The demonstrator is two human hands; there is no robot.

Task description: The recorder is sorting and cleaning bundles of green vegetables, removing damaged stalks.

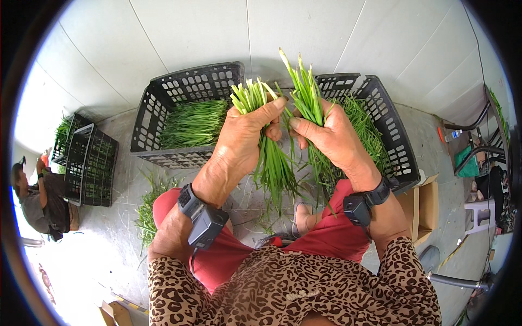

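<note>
Gripping one bunch of green chives (270, 157) in the left hand (244, 138) and a second bunch (307, 92) in the right hand (331, 141), fingers closed around both, the person holds them above two black crates (163, 108) of chives on the floor.

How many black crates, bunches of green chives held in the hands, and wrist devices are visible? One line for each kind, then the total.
Black plastic crates: 4
Held bunches of green chives: 2
Wrist devices: 2
Total: 8
</note>
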